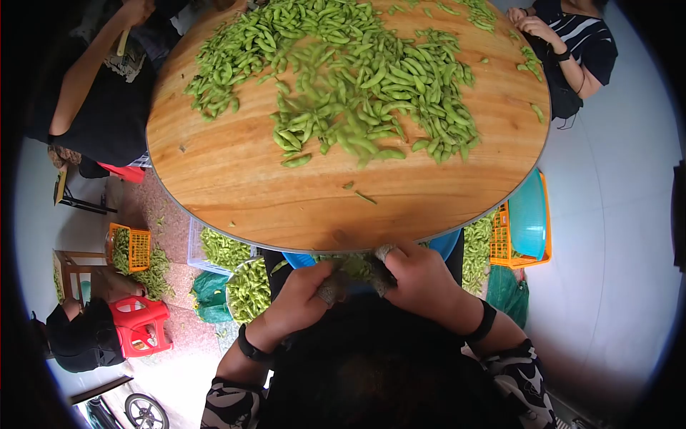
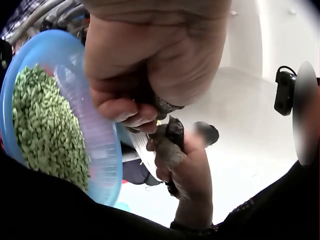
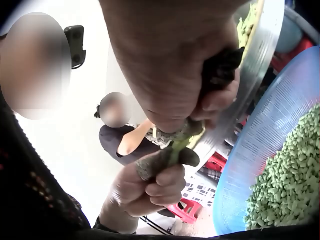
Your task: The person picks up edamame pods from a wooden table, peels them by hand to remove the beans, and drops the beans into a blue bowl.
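Observation:
At the near edge of the wooden round table [image 1: 236, 193], my left hand [image 1: 299, 300] and right hand [image 1: 432, 286] meet close together. Between their fingertips, a green edamame pod [image 3: 177, 150] shows in the right wrist view; both hands pinch it. Worn grey covers [image 3: 150, 165] wrap the thumbs. Below the hands sits a blue plastic basket [image 2: 113, 165] holding many shelled green beans [image 2: 47, 125]. A large heap of edamame pods [image 1: 321, 71] is spread over the tabletop in front of me. In the left wrist view, the fingers hide the pod.
An orange crate [image 1: 547, 243] with a teal basket [image 1: 527, 214] stands at the right. On the left are a red stool [image 1: 139, 325], a white crate [image 1: 194, 243] of pods and another orange crate [image 1: 148, 250]. Other people sit around the table.

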Demonstrator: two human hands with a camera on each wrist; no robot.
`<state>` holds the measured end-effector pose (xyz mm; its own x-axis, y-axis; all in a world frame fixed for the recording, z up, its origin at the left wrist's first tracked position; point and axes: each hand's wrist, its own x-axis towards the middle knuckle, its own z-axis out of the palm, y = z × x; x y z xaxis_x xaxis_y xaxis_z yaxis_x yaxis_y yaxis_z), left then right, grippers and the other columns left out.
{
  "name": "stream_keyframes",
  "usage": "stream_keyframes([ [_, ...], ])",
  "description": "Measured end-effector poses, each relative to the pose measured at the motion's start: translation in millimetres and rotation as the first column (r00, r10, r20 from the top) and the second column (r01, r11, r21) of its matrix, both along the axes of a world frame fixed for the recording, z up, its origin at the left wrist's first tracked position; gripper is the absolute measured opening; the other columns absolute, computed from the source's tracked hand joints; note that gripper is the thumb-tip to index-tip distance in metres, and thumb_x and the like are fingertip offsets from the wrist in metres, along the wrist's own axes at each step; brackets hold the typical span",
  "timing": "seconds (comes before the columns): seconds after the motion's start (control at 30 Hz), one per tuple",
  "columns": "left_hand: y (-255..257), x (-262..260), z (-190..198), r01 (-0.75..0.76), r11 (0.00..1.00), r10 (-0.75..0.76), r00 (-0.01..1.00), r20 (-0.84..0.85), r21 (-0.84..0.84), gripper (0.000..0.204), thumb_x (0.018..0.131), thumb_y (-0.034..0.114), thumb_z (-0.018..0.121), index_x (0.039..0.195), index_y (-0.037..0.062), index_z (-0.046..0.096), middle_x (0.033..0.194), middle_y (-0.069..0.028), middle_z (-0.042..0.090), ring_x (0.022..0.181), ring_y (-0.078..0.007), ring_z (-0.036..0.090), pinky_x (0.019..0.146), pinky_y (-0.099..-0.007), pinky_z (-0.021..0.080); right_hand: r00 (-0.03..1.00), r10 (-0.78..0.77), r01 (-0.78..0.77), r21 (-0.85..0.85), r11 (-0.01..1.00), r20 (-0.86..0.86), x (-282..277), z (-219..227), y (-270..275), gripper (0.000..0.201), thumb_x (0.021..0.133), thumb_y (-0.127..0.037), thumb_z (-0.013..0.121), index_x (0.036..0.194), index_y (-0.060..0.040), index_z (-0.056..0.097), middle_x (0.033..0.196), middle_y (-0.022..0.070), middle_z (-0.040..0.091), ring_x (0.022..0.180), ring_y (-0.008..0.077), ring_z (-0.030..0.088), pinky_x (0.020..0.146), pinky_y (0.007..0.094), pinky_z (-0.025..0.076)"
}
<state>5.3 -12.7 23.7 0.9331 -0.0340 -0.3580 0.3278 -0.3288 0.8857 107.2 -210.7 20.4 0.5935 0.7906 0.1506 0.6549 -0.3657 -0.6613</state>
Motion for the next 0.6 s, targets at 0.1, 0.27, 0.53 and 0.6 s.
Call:
stream_keyframes([
  [0.1,1.6,-8.7,-11.8,-0.088,0.982,0.066,0.989,0.134,0.166,0.008,0.086,0.003,0.057,0.092,-0.0004,0.061,0.077,-0.0179,0.064,0.070,-0.0314,0.065,0.061,-0.0343,0.050,0.999,0.043,-0.043,0.011,0.999,-0.004,-5.3,7.7,-4.8,0.029,0.074,-0.012,0.071,0.099,-0.0008,0.060,0.097,0.0161,0.060,0.079,0.0357,0.063,0.064,0.0413,0.053],
  [0.27,-6.1,-7.9,-13.2,-0.122,0.969,0.065,0.964,0.256,0.214,0.005,0.084,0.003,0.061,0.088,0.0001,0.060,0.076,-0.0184,0.062,0.068,-0.0325,0.064,0.061,-0.0345,0.050,0.999,-0.051,0.053,0.160,0.986,-0.013,-7.4,1.9,10.9,0.027,0.077,-0.014,0.070,0.098,-0.0007,0.060,0.094,0.0166,0.060,0.076,0.0364,0.062,0.062,0.0414,0.052],
  [0.53,-7.8,0.9,-13.4,-0.212,0.897,0.267,0.959,0.091,-0.388,0.007,0.091,0.004,0.057,0.084,0.0025,0.059,0.067,0.0018,0.055,0.061,-0.0064,0.053,0.053,-0.0232,0.042,0.843,0.013,0.145,0.250,0.957,-0.538,-4.7,-17.5,15.4,0.023,0.088,-0.010,0.066,0.108,-0.0002,0.060,0.086,0.0052,0.067,0.080,0.0093,0.062,0.070,0.0283,0.051],
  [0.6,-5.3,2.9,-17.4,-0.199,0.846,0.244,0.969,0.028,-0.496,0.009,0.093,0.006,0.057,0.085,0.0028,0.059,0.067,0.0027,0.053,0.059,-0.0051,0.049,0.053,-0.0213,0.040,0.847,0.044,0.127,0.282,0.951,-0.530,-0.2,-19.1,14.7,0.025,0.088,-0.011,0.067,0.108,-0.0007,0.059,0.086,0.0060,0.067,0.080,0.0107,0.064,0.070,0.0284,0.051],
])
